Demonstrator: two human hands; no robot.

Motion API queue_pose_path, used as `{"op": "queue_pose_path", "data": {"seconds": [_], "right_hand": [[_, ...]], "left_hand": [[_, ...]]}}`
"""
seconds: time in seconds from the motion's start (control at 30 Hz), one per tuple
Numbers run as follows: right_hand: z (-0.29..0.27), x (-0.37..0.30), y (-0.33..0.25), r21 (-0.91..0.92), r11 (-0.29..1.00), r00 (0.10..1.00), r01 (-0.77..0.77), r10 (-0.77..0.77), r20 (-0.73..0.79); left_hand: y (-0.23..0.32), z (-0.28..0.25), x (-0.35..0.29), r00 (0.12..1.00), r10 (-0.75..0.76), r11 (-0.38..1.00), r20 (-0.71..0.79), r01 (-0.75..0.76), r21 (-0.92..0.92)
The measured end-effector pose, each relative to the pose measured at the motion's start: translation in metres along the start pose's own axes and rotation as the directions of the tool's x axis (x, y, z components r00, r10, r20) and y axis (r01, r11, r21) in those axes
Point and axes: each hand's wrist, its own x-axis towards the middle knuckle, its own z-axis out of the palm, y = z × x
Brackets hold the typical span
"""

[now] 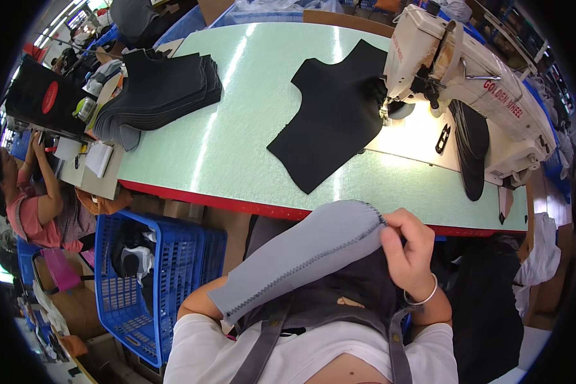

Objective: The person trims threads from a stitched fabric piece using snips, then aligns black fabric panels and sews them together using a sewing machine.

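Note:
A long grey fabric piece (301, 246) with a dark zigzag seam along it lies slantwise in front of my body, its rounded end up to the right. My right hand (411, 246) pinches that rounded end at the seam between thumb and fingers. My left forearm (201, 301) runs up to the piece's lower end; the left hand is hidden by or inside the fabric. Beyond, a black cut fabric piece (329, 115) lies flat on the pale green table (237, 121), its right edge by the needle of a white sewing machine (422, 57).
A stack of black cut pieces (166, 89) sits at the table's far left. Black thread snips (443, 138) and curved black pieces (472, 150) lie right of the needle. A blue plastic basket (185, 269) stands at left; a person in pink (35, 205) is beyond it.

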Motion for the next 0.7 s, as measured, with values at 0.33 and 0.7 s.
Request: {"op": "queue_pose_path", "data": {"seconds": [0.33, 0.7], "right_hand": [[0.004, -0.003, 0.027, 0.114, 0.981, 0.98, -0.156, 0.168, -0.104], [-0.063, -0.006, 0.037, 0.268, 0.922, 0.889, -0.28, 0.355, -0.289]], "left_hand": [[-0.016, -0.008, 0.017, 0.995, -0.07, 0.997, -0.07, 0.072, 0.034], [-0.024, 0.02, 0.017, 1.0, 0.005, 0.992, 0.012, -0.006, 0.125]]}}
